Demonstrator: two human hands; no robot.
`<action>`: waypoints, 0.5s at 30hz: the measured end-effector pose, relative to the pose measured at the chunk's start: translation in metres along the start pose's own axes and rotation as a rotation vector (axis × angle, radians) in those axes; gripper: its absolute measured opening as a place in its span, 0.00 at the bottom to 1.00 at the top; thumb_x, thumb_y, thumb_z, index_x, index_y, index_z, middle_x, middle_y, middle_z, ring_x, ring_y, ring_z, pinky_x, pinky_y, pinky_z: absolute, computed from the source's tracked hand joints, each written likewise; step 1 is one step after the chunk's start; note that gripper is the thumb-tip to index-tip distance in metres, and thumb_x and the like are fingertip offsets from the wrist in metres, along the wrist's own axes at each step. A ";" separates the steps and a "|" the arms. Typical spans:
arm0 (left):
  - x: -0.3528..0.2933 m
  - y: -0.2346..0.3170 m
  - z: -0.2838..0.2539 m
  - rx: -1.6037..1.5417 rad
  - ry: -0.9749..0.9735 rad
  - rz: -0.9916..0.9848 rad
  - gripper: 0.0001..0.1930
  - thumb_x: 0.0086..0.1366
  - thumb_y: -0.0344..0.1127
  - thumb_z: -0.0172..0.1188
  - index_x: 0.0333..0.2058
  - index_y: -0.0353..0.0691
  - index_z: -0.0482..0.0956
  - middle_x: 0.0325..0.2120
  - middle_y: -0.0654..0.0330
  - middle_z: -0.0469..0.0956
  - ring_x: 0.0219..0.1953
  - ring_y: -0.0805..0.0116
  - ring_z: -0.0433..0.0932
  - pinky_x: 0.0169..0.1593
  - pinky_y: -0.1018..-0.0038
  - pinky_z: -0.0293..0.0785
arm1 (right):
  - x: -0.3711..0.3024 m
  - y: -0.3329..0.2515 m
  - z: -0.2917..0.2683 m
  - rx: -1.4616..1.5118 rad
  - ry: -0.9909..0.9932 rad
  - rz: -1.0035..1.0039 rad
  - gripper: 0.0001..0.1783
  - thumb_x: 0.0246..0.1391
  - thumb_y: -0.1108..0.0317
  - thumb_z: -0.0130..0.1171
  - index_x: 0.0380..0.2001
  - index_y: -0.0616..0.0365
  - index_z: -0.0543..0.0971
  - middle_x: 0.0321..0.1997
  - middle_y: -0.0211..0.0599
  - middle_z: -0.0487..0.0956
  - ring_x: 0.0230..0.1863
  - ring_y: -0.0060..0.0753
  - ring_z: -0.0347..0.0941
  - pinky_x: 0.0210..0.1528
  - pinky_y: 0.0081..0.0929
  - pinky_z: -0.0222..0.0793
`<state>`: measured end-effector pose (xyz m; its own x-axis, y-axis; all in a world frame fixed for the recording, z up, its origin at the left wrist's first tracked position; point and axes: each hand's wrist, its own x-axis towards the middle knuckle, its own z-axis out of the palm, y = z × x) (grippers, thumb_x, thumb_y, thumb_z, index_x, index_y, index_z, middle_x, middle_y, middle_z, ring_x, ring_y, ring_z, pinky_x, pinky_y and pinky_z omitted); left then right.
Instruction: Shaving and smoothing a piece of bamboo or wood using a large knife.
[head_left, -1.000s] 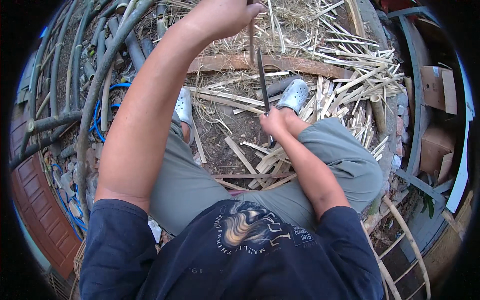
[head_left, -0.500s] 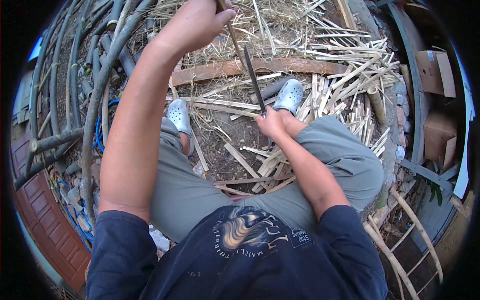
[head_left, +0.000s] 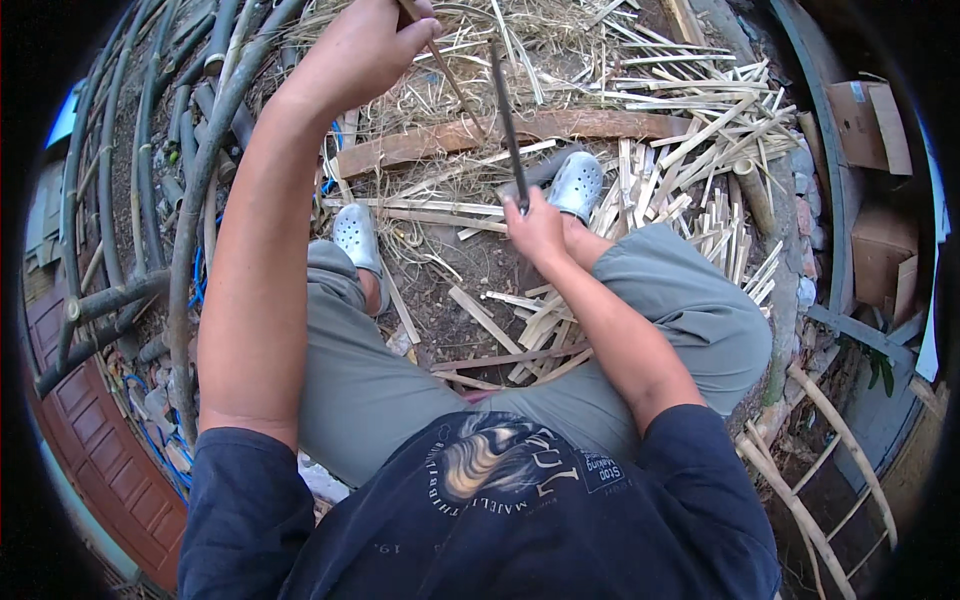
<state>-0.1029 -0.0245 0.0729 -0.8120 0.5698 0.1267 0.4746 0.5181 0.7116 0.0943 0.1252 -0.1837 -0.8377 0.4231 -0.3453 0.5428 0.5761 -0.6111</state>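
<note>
At the upper edge, my left hand [head_left: 372,48] is closed around a thin brown bamboo strip [head_left: 458,88], whose free end slants down to the right. My right hand [head_left: 537,232], close to my right shoe, grips a long knife [head_left: 509,125] with a narrow dark blade pointing up and away from me. The handle is mostly hidden in my fist. Blade and strip are apart, with the blade to the right. Past them, a curved brown wooden plank [head_left: 560,125] lies across the ground.
Split bamboo pieces [head_left: 690,140] are heaped at the far right, and more [head_left: 545,330] lie between my legs. Dark poles [head_left: 150,130] fill the left side. Cardboard boxes [head_left: 868,130] stand at the right, above a wooden ladder [head_left: 840,470]. Pale clogs [head_left: 578,187] cover my feet.
The knife blade has risen and turned more upright, with my right hand slightly higher. My left hand and the strip have shifted a little to the left.
</note>
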 end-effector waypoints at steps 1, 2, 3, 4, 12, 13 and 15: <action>0.001 0.002 -0.002 0.019 -0.041 -0.070 0.05 0.59 0.28 0.53 0.30 0.32 0.72 0.21 0.52 0.73 0.27 0.60 0.73 0.35 0.66 0.70 | -0.002 0.000 0.001 0.000 -0.005 -0.001 0.21 0.56 0.52 0.56 0.36 0.62 0.70 0.30 0.60 0.79 0.36 0.65 0.76 0.38 0.53 0.70; 0.003 0.004 -0.003 0.035 -0.080 -0.131 0.05 0.59 0.28 0.52 0.29 0.32 0.71 0.21 0.52 0.72 0.27 0.60 0.72 0.35 0.66 0.70 | -0.001 0.000 -0.001 0.051 0.055 -0.060 0.21 0.57 0.53 0.55 0.36 0.62 0.69 0.30 0.60 0.79 0.35 0.65 0.76 0.37 0.53 0.70; 0.005 0.003 -0.003 0.035 -0.078 -0.128 0.05 0.59 0.28 0.52 0.29 0.32 0.71 0.21 0.52 0.72 0.27 0.60 0.72 0.35 0.66 0.70 | -0.001 0.000 -0.003 0.101 0.115 -0.120 0.20 0.57 0.53 0.55 0.37 0.62 0.69 0.30 0.60 0.78 0.35 0.65 0.76 0.37 0.53 0.70; 0.007 0.000 -0.002 0.057 -0.119 -0.131 0.05 0.59 0.28 0.52 0.29 0.32 0.71 0.21 0.52 0.73 0.26 0.60 0.71 0.35 0.65 0.70 | -0.003 0.014 0.005 0.018 0.041 -0.059 0.21 0.59 0.53 0.53 0.39 0.64 0.68 0.31 0.62 0.78 0.36 0.66 0.75 0.38 0.53 0.70; 0.009 -0.012 0.001 0.017 -0.092 -0.067 0.05 0.56 0.27 0.52 0.24 0.31 0.71 0.18 0.52 0.71 0.24 0.61 0.70 0.33 0.65 0.68 | 0.003 0.015 0.006 -0.022 -0.039 -0.071 0.20 0.61 0.53 0.53 0.39 0.62 0.69 0.29 0.58 0.78 0.33 0.61 0.76 0.34 0.50 0.69; 0.008 -0.011 0.000 0.019 -0.090 -0.072 0.05 0.56 0.27 0.52 0.24 0.31 0.71 0.18 0.52 0.71 0.24 0.61 0.70 0.33 0.65 0.68 | 0.001 0.010 0.006 -0.022 -0.044 -0.073 0.20 0.61 0.53 0.53 0.39 0.62 0.69 0.29 0.58 0.78 0.33 0.61 0.76 0.34 0.50 0.69; 0.009 -0.007 0.000 0.054 -0.101 -0.071 0.05 0.56 0.27 0.52 0.24 0.31 0.71 0.19 0.52 0.71 0.24 0.62 0.70 0.32 0.66 0.69 | 0.001 0.005 0.005 0.131 0.111 -0.169 0.21 0.60 0.50 0.51 0.35 0.61 0.68 0.27 0.60 0.78 0.33 0.65 0.75 0.35 0.54 0.69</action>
<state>-0.1130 -0.0231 0.0689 -0.8069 0.5907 0.0052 0.4373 0.5915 0.6774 0.0959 0.1248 -0.1907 -0.9005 0.4067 -0.1539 0.3768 0.5528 -0.7433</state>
